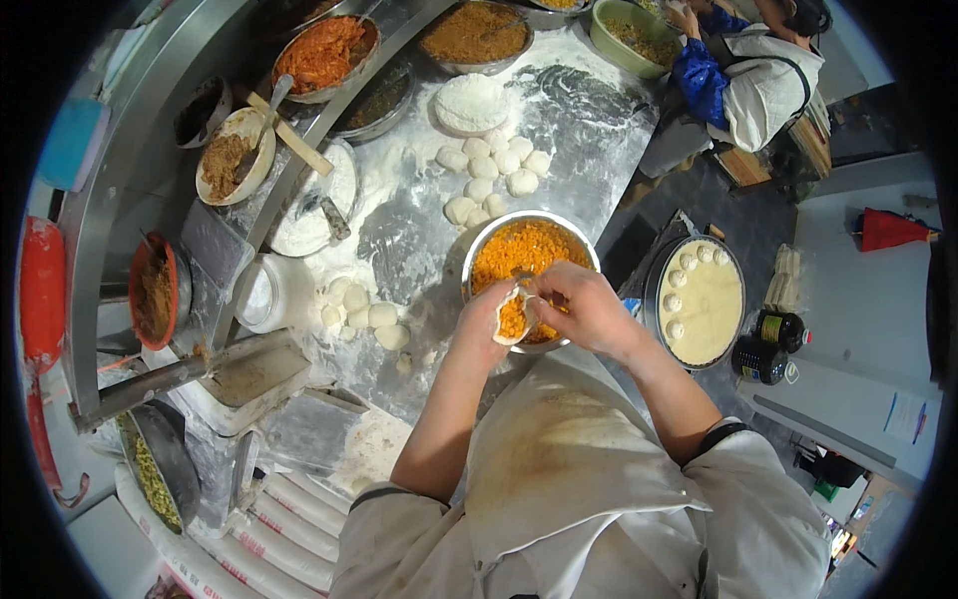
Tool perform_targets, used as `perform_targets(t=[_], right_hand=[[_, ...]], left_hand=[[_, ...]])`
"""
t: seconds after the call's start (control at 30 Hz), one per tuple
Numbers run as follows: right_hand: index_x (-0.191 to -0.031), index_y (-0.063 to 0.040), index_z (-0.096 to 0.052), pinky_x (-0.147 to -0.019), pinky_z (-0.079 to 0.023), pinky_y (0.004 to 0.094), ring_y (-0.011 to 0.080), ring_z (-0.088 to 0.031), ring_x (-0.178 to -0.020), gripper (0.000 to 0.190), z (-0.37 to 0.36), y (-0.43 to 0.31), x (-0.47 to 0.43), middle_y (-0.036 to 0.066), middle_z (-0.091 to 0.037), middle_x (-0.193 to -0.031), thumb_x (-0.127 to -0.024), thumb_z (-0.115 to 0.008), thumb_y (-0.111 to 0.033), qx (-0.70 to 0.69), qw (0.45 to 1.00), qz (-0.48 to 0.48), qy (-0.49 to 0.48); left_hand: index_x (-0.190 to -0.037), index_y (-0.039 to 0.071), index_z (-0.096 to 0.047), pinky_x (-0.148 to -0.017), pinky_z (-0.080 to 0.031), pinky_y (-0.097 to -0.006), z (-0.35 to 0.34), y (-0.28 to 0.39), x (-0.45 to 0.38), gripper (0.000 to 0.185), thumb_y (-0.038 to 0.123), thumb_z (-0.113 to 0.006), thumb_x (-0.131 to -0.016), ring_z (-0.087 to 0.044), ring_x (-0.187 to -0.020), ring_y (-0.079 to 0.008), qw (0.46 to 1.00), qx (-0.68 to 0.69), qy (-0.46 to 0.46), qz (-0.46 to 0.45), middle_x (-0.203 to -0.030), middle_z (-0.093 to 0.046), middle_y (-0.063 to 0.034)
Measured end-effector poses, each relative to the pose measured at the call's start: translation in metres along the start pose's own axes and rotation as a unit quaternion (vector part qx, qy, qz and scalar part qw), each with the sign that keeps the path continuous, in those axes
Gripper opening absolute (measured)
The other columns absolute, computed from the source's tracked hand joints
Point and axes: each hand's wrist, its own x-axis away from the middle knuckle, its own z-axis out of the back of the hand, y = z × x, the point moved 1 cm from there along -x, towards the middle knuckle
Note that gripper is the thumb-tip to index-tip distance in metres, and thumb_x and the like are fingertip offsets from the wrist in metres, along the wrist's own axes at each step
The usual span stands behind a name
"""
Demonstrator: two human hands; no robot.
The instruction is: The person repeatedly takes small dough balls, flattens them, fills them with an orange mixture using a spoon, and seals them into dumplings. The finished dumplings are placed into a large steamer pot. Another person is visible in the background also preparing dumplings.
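Observation:
My left hand [483,322] cups a round dough wrapper [497,326] above a steel bowl [591,251]. Chopped orange filling [513,318] fills the wrapper, whose top is open. With its thumb and fingers at the wrapper's right edge, my right hand [580,303] appears to pinch the dough. A small dark metallic bit [524,277] shows between the hands; I cannot tell what it is. More of the same orange filling [516,247] lies in the bowl, partly hidden by my hands.
Dough balls [483,168] and a floured dough mound [471,103] lie on the floured steel table [404,232]. More dough pieces [358,305] sit left. A round pan [741,299] at right holds several pleated buns [672,302]. Filling bowls [325,56] line the back; a co-worker [771,82] is far right.

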Motion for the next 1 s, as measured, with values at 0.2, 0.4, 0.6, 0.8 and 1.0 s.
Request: perform_targets(t=[0.2,0.4,0.6,0.8,1.0], right_hand=[[-0.105,0.000,-0.076,-0.072,-0.057,0.0411,0.0308,-0.071,-0.081,0.017,0.009,-0.005,0.000,0.015,-0.071,-0.092,-0.092,-0.080,-0.010,0.016,0.999,-0.006,0.038],[-0.104,-0.001,-0.077,-0.082,-0.058,0.0461,0.0386,-0.073,-0.093,0.017,0.012,-0.010,-0.006,0.018,-0.074,-0.096,-0.091,-0.078,-0.012,-0.005,0.999,-0.042,0.012],[-0.105,0.000,-0.076,-0.081,-0.058,0.0449,0.0363,-0.073,-0.090,0.018,0.013,-0.010,-0.006,0.018,-0.073,-0.094,-0.092,-0.077,-0.013,-0.009,1.000,-0.018,0.002],[-0.108,0.001,-0.076,-0.078,-0.059,0.0414,0.0331,-0.073,-0.085,0.018,0.016,-0.018,-0.007,0.016,-0.072,-0.093,-0.093,-0.077,-0.009,0.002,1.000,-0.018,-0.008],[-0.105,0.000,-0.076,-0.082,-0.059,0.0438,0.0365,-0.073,-0.092,0.017,0.019,-0.026,-0.006,0.018,-0.074,-0.097,-0.093,-0.076,-0.012,0.014,0.999,-0.015,-0.034]], left_hand=[[-0.149,0.002,-0.058,-0.104,-0.058,-0.0374,-0.023,0.010,0.026,0.043,0.012,-0.063,-0.108,-0.067,-0.124,-0.0201,0.992,-0.061,-0.041,-0.098,-0.134,-0.067,-0.0111],[-0.154,0.004,-0.056,-0.109,-0.051,-0.0323,-0.034,0.013,0.043,0.050,0.001,-0.062,-0.105,-0.060,-0.128,-0.0141,0.932,-0.285,-0.052,-0.217,-0.139,-0.064,-0.0074],[-0.152,0.001,-0.058,-0.108,-0.050,-0.0305,-0.047,0.024,0.054,0.046,0.004,-0.059,-0.106,-0.062,-0.125,-0.0139,0.949,-0.292,-0.044,-0.113,-0.138,-0.066,-0.0070],[-0.151,0.000,-0.058,-0.106,-0.050,-0.0280,-0.042,0.038,0.053,0.045,0.009,-0.060,-0.107,-0.061,-0.121,-0.0104,0.912,-0.395,-0.082,-0.069,-0.134,-0.067,-0.0051],[-0.152,0.000,-0.058,-0.111,-0.049,-0.0312,-0.020,0.044,0.046,0.045,0.010,-0.061,-0.108,-0.060,-0.130,-0.0149,0.840,-0.518,-0.127,-0.103,-0.143,-0.064,-0.0088]])
